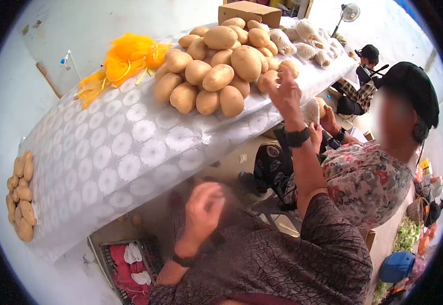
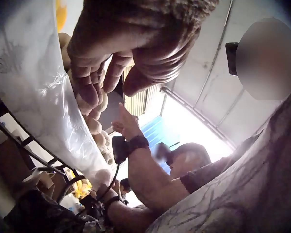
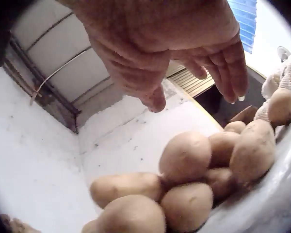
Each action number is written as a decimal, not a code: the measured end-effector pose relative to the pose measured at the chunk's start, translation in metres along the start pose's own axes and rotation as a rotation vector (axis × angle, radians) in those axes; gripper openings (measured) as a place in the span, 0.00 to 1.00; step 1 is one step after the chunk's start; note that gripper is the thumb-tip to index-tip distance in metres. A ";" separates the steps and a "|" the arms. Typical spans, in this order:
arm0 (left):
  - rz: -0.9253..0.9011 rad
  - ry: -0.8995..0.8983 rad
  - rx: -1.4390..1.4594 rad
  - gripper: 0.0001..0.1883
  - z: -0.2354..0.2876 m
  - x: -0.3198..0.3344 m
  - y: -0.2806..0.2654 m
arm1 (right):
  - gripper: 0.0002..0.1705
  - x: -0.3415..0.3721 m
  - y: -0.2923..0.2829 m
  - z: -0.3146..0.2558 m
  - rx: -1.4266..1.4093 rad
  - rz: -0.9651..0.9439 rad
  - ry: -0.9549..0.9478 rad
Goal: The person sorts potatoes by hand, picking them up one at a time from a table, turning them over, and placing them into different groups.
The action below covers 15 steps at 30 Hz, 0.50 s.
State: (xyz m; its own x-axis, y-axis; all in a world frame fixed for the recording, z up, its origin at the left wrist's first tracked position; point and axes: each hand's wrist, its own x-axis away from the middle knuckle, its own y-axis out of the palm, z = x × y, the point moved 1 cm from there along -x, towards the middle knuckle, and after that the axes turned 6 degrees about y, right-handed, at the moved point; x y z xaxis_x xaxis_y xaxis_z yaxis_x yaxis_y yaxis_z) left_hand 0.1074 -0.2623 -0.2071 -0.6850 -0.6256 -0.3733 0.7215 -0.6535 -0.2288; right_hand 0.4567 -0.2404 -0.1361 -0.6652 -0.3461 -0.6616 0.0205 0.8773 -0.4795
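A big pile of potatoes lies on the patterned silver-white tablecloth. Over the pile's right end, my right hand reaches with its fingers apart; the right wrist view shows nothing in its grasp, and potatoes lie below it. My left hand hovers in front of the table edge near my body. Its fingers are loosely bent and hold nothing. Past the pile, several potatoes in white foam nets are heaped at the table's right end.
Beside me on the right, a seated person holds a potato in a foam net. Orange mesh bags lie left of the pile. More potatoes sit at the far left end. A cardboard box stands behind; a black crate is below.
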 end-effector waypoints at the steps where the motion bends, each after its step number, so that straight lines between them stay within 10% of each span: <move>1: 0.004 0.003 -0.001 0.14 0.001 0.002 -0.001 | 0.32 0.008 -0.001 -0.018 0.010 -0.073 -0.026; 15: 0.047 -0.018 -0.069 0.13 0.003 0.015 -0.015 | 0.33 0.022 0.053 -0.099 0.206 -0.352 -0.420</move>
State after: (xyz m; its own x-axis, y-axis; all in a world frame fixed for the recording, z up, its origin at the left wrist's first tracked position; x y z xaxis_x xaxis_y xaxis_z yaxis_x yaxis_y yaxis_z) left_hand 0.0859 -0.2634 -0.2071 -0.6517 -0.6628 -0.3686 0.7575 -0.5928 -0.2734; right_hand 0.3698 -0.1684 -0.1191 -0.3068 -0.7437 -0.5939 0.0248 0.6175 -0.7861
